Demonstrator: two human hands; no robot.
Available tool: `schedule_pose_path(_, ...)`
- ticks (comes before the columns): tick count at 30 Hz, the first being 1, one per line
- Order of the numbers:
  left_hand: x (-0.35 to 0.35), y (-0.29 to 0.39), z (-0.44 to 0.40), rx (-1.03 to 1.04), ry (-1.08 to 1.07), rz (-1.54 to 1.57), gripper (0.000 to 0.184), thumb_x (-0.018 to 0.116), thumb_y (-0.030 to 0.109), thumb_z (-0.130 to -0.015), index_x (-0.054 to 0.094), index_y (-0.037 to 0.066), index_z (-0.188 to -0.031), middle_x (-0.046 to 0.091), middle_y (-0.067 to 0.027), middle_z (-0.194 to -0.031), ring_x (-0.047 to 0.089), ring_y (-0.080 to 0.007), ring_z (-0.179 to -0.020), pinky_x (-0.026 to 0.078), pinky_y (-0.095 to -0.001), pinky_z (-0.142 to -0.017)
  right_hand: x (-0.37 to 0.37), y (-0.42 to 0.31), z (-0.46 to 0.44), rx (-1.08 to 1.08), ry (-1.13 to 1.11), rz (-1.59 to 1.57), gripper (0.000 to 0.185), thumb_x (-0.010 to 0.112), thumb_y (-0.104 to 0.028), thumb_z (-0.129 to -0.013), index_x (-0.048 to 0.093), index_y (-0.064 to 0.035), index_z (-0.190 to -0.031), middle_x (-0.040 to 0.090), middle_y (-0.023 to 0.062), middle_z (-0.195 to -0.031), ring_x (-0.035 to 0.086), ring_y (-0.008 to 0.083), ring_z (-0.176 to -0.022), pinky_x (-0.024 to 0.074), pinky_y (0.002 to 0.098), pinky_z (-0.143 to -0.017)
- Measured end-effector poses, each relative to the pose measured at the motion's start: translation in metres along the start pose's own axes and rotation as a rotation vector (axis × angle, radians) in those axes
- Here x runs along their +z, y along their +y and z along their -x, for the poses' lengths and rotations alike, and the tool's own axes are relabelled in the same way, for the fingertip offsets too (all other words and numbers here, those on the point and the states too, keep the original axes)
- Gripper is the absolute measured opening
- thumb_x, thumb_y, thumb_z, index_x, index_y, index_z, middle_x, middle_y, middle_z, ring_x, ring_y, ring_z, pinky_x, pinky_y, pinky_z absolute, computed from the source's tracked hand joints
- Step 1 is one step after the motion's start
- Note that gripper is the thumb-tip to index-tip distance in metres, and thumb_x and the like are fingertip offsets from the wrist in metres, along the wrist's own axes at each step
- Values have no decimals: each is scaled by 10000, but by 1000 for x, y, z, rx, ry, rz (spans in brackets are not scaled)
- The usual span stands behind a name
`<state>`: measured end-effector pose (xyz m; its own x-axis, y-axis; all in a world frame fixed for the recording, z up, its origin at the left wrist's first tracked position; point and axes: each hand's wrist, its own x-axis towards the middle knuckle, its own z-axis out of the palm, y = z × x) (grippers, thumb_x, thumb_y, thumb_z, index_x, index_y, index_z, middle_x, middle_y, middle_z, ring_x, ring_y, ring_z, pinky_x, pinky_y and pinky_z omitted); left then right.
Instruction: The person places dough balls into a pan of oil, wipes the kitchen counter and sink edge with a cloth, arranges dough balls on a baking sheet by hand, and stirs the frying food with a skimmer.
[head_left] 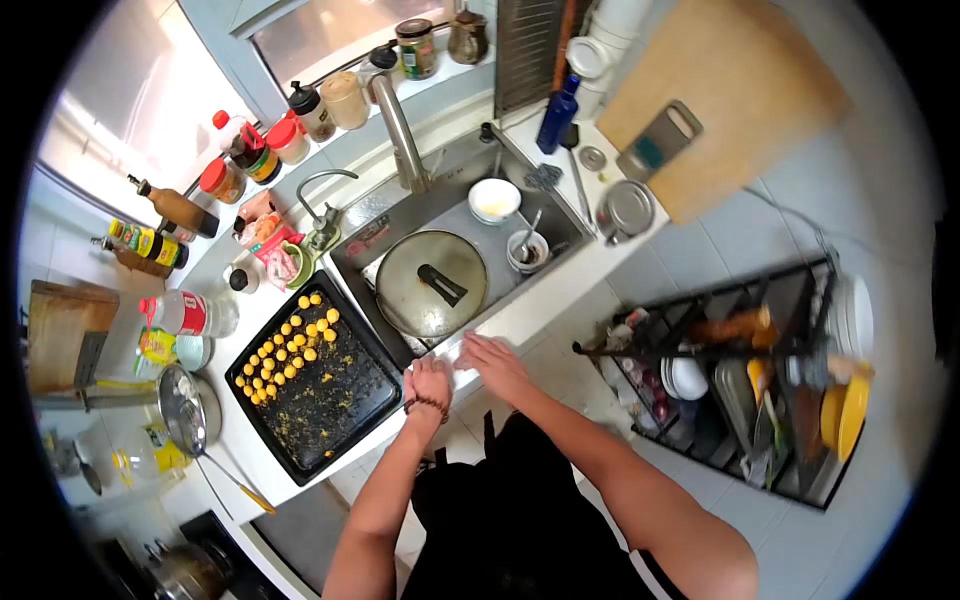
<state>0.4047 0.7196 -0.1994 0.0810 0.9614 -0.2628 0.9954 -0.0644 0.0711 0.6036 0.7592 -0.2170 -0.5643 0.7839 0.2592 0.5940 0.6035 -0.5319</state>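
My left hand (429, 382), with a beaded bracelet at the wrist, rests at the counter's front edge beside the sink corner. Its fingers are curled; whatever they may hold is hidden. Just to its right, my right hand (494, 366) lies on the sink's front ledge, fingers stretched out and nothing visible in them. Left of my hands is a black baking tray (345, 395) holding rows of small yellow balls (290, 345) and scattered crumbs. In front of them, a round glass lid (415, 270) with a black handle covers part of the sink (545, 215).
A white bowl (494, 200) and a cup with a spoon (527, 250) stand in the sink, near the faucet (398, 135). Jars and bottles line the windowsill. A strainer (188, 405) lies left of the tray; a crowded rack (740, 370) stands at right.
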Motion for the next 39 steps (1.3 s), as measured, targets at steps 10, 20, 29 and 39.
schedule_pose_path(10, -5, -42, 22, -118, -33, -152, 173, 561, 162, -921, 697, 121, -1021, 640, -45, -1099, 581, -239, -1074, 445, -400, -936, -99, 150, 4, 7, -16, 73, 414, 632, 15, -865, 680, -4, -1277, 585, 216, -1446, 511, 344, -1404, 412, 480, -1129)
schedule_pose_path(20, 3, -68, 36, -197, 38, -197, 150, 567, 157, -915, 662, 154, -1030, 640, -30, -1024, 588, -226, -1020, 443, -395, -890, -96, 159, 5, 24, -40, 62, 364, 609, -3, -916, 672, 45, -1272, 563, 219, -1473, 505, 371, -1403, 414, 475, -1140)
schedule_pose_path(29, 29, -82, 62, -291, 21, -165, 225, 634, 193, -894, 651, 139, -1112, 647, -34, -1120, 583, -240, -1051, 444, -406, -915, -103, 134, -36, 11, -115, -69, 406, 622, 57, -877, 664, 51, -1280, 616, 203, -1413, 587, 347, -1318, 467, 437, -1092)
schedule_pose_path(39, 12, -52, 60, -373, -58, -131, 348, 566, 134, -922, 649, 50, -1249, 634, -55, -1134, 577, -202, -1050, 424, -359, -910, 65, -15, -295, -360, -201, -424, 426, 500, 103, -868, 735, -107, -1154, 659, 179, -1311, 639, 351, -1210, 539, 400, -1008)
